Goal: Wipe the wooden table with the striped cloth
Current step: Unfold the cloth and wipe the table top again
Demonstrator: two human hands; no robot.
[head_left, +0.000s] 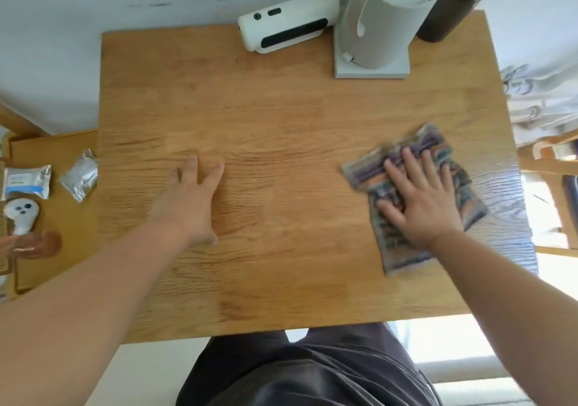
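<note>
Head view looks straight down on a wooden surface (281, 124) with both bare forearms reaching over it from the near edge. The striped cloth (402, 254) lies flat on the right part of the surface, near its right edge and about midway between the near and far sides; its stripes are purple, grey and orange, and it shows blurred. The right hand (419, 199) rests palm down on top of the cloth, its fingers (409, 161) straight and spread wide, pressing the fabric against the wood without gripping it. The left hand (190, 199) lies well apart from the cloth, left of centre, palm down on the bare wood with its fingers (215, 174) straight and slightly spread, holding nothing. At the far edge stand a white rounded device (287, 25) lying on its side, a tall pale cylinder (384, 30) on a square base just to its right, and a dark cylinder (447, 8) at the far right corner. A lower side table (62, 218) to the left carries two foil packets (28, 182), a white controller (20, 214) and a brown object (37, 244). Dark clothing (312, 374) fills the lower middle, below the near edge
</note>
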